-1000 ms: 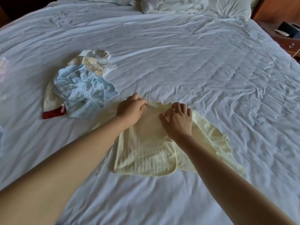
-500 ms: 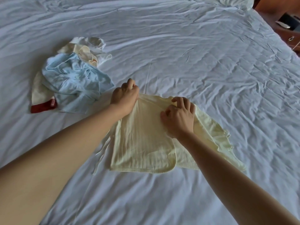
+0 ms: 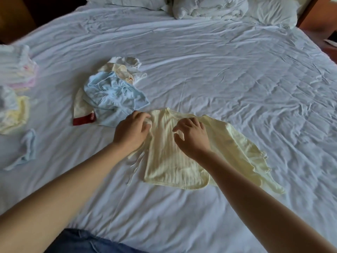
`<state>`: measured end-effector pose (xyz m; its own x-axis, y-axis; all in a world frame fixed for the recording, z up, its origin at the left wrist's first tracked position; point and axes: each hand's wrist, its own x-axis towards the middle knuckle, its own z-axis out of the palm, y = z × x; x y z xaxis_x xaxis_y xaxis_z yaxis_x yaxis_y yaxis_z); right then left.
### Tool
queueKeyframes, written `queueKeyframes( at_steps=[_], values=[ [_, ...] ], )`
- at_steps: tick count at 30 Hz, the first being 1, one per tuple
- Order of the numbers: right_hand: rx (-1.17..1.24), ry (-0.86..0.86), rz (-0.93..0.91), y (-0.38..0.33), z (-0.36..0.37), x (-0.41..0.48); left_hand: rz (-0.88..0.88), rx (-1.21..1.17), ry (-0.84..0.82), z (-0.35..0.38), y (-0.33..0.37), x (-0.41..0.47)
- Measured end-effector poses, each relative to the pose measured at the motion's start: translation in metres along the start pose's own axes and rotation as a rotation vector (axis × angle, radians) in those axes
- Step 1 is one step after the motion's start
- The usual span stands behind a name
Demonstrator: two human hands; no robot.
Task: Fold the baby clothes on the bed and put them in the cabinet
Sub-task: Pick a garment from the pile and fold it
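Note:
A pale yellow ribbed baby garment (image 3: 173, 161) lies flat on the white bed sheet (image 3: 237, 79), its left half folded over and its right side spread toward the right. My left hand (image 3: 131, 132) pinches the garment's upper left edge, a bit of cloth showing between thumb and fingers. Just right of it, my right hand (image 3: 191, 137) rests on the cloth with bent fingers, fingertips touching it. Thin ties trail from the left edge. A loose pile of light blue and cream baby clothes (image 3: 113, 95) sits just beyond my left hand. No cabinet is in view.
Two stacks of folded pastel clothes (image 3: 16, 70) (image 3: 12, 114) sit at the bed's left edge, with a small light blue piece (image 3: 27, 148) near them. Pillows and a bunched duvet (image 3: 209, 6) lie at the head. A wooden nightstand (image 3: 328, 42) stands at the far right.
My left hand has slid down from the collar to the garment's left edge. My right hand has let go of its pinch and spread its fingers on the cloth.

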<state>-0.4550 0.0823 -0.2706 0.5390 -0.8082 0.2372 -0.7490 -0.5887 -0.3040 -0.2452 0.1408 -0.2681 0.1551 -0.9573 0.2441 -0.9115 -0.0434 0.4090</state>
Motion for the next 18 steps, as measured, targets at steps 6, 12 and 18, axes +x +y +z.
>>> queueKeyframes(
  at_steps=[6, 12, 18],
  values=[
    [0.102, -0.160, -0.040, -0.046, 0.008, 0.022, -0.210, 0.019, -0.071, -0.024, -0.040, -0.041],
    [0.168, -0.243, 0.036, -0.076, 0.022, 0.054, -0.345, 0.108, -0.208, -0.019, -0.060, -0.051],
    [0.181, -0.214, 0.128, -0.082, 0.036, 0.058, -0.500, -0.220, -0.043, -0.034, -0.063, -0.043]
  ],
)
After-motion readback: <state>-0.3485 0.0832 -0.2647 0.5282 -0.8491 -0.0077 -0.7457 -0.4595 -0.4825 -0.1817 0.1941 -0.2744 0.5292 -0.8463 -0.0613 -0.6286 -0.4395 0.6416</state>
